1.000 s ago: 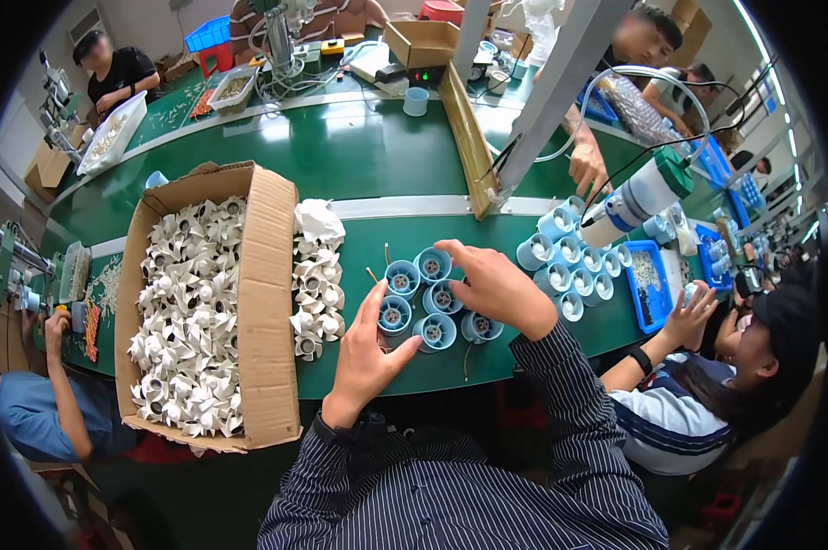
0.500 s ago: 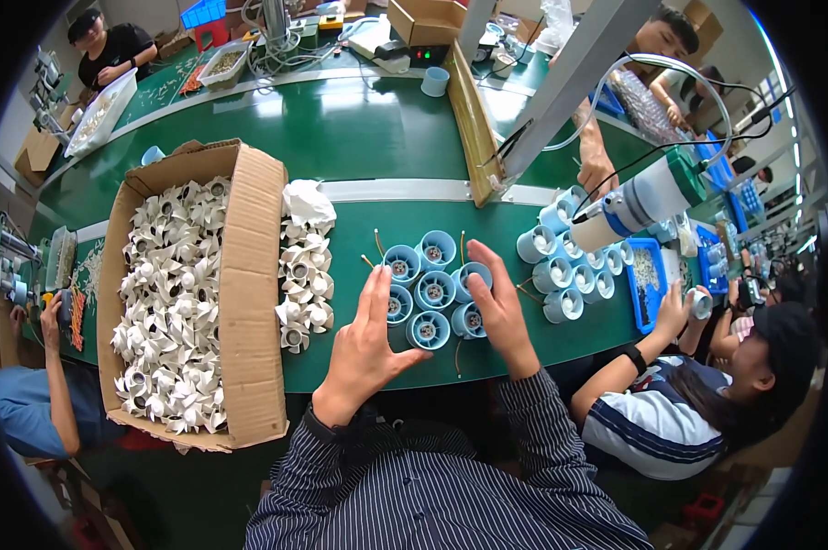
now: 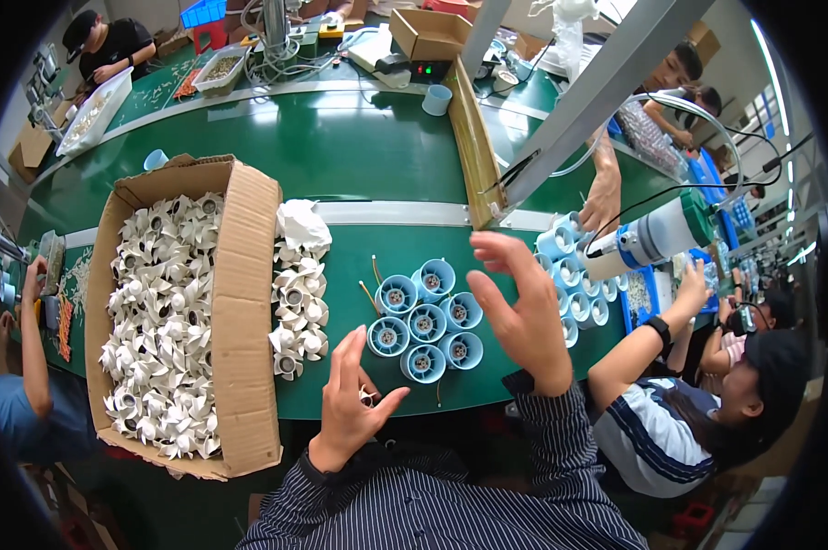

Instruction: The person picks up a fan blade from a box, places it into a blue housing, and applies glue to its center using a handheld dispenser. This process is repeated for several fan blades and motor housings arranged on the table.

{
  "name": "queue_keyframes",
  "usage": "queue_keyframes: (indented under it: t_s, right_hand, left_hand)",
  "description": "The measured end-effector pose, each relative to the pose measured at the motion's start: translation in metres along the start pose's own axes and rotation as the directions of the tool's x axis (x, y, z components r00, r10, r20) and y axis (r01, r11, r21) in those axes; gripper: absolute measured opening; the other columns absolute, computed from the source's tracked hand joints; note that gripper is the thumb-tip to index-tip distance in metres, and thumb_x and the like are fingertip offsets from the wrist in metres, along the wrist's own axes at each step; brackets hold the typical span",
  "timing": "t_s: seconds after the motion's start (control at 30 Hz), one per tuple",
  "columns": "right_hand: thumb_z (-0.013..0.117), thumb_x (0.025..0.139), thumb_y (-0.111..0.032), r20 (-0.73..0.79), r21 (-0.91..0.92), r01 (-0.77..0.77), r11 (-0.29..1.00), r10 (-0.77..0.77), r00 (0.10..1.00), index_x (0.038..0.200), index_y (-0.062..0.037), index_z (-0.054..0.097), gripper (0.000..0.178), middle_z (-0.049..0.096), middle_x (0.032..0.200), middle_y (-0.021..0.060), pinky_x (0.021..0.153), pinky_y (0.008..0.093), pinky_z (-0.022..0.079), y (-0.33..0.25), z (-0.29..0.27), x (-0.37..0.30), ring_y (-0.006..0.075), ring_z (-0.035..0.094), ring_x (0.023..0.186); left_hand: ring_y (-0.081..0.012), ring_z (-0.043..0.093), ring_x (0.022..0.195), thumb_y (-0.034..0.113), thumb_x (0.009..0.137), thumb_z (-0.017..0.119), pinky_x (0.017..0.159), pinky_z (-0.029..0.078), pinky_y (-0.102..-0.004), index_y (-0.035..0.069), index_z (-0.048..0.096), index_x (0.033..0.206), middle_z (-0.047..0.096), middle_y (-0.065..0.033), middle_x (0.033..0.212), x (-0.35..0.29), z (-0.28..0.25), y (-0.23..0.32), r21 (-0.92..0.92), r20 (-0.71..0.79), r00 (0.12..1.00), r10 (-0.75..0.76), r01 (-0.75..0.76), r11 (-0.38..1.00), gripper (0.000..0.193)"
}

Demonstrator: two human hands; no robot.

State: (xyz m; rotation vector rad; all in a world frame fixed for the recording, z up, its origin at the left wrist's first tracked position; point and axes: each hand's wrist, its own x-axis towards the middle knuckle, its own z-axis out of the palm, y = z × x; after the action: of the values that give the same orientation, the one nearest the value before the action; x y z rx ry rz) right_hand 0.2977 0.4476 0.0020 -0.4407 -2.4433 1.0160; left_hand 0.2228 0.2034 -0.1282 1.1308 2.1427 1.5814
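a workshop room is curving around the scene, with people working on the left, far and right sides. a wide, glossy green tabletop (image 3: 352, 257) is filling the near middle. along its far side a pale metal strip (image 3: 386, 214) is running from left to right, and beyond it a second green surface (image 3: 341, 156) is catching bright glare.

on the left, a long, open brown cardboard box (image 3: 249, 348) is holding a heap of white plastic finned rotors (image 3: 162, 312). a slanting grey metal post (image 3: 607, 101) is rising on the far right, while a co-worker in a white and navy shirt (image 3: 662, 440) is sitting on the near right. a clear cylindrical canister with a green cap (image 3: 652, 236) is leaning above a group of light-blue cups with white parts inside (image 3: 570, 272).

seven round light-blue plastic cups with spoked centres (image 3: 426, 323) are standing in a tight cluster between the two hands. the left hand (image 3: 348, 412) is resting or hovering at their near left, its thumb spreading away from its fingers; contact is not clear. the right hand (image 3: 529, 321) is hovering to their right, fingers and thumb standing apart. thin brown wires (image 3: 368, 295) are poking out on the cluster's left.
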Motion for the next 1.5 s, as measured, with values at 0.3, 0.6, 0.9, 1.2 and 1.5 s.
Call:
queue_keyframes:
  t_s: [0.3, 0.6, 0.9, 1.2, 1.5]
  right_hand:
    - [0.065, 0.098, -0.029, 0.163, -0.547, 0.045, 0.836, 0.054, 0.985, 0.141, 0.0051, 0.054, 0.056, 0.057, 0.141, 0.0315, 0.102, 0.0475, 0.056, 0.046, 0.063, 0.232, 0.0416, 0.068, 0.118]
    - [0.063, 0.092, -0.019, 0.190, -0.794, -0.007, 0.608, 0.259, 0.947, 0.120, 0.0046, 0.072, 0.038, 0.058, 0.145, 0.0286, 0.107, 0.0507, 0.056, 0.202, 0.100, 0.351, 0.0457, 0.066, 0.125]
    - [0.062, 0.088, -0.011, 0.547, -0.639, 0.272, 0.720, 0.176, 0.818, 0.105, -0.0007, 0.078, 0.025, 0.077, 0.103, 0.0241, 0.090, 0.0464, 0.061, 0.081, 0.099, 0.290, 0.0400, 0.075, 0.102]
    - [0.055, 0.092, -0.001, 0.355, -0.505, 0.166, 0.847, 0.029, 0.934, 0.106, -0.0037, 0.064, 0.018, 0.073, 0.094, 0.0225, 0.082, 0.0534, 0.055, 0.071, 0.033, 0.119, 0.0465, 0.070, 0.095]
    - [0.061, 0.097, -0.009, 0.315, -0.301, 0.019, 0.953, 0.081, 0.946, 0.110, -0.0016, 0.065, 0.015, 0.075, 0.094, 0.0219, 0.079, 0.0481, 0.056, 0.059, -0.001, 0.023, 0.0409, 0.072, 0.089]
  left_hand:
    - [-0.0124, 0.062, 0.062, -0.003, 0.082, 0.081, 0.059, 0.051, -0.0270, -0.001, 0.057, 0.138, 0.057, -0.0192, 0.136, 0.002, -0.001, -0.001, -0.115, -0.125, 0.992, -0.015, 0.000, 0.993, 0.061]
    - [-0.0171, 0.065, 0.062, -0.004, 0.084, 0.079, 0.061, 0.054, -0.0314, 0.001, 0.062, 0.131, 0.062, -0.0182, 0.127, -0.005, -0.007, -0.001, -0.144, -0.196, 0.979, -0.051, 0.023, 0.989, 0.051]
    - [-0.0184, 0.065, 0.064, -0.004, 0.084, 0.077, 0.060, 0.055, -0.0317, 0.001, 0.064, 0.127, 0.063, -0.0185, 0.124, -0.002, -0.014, -0.001, -0.100, -0.180, 0.984, -0.013, -0.005, 0.995, 0.045]
    - [-0.0159, 0.058, 0.061, -0.002, 0.083, 0.076, 0.063, 0.051, -0.0306, -0.001, 0.064, 0.125, 0.063, -0.0185, 0.123, -0.003, -0.003, -0.005, -0.048, -0.197, 0.977, 0.083, -0.095, 0.994, 0.043]
    - [-0.0122, 0.057, 0.062, -0.002, 0.087, 0.072, 0.060, 0.048, -0.0277, -0.003, 0.061, 0.133, 0.061, -0.0198, 0.134, -0.005, 0.003, -0.001, -0.060, -0.218, 0.976, 0.013, -0.027, 0.998, 0.047]
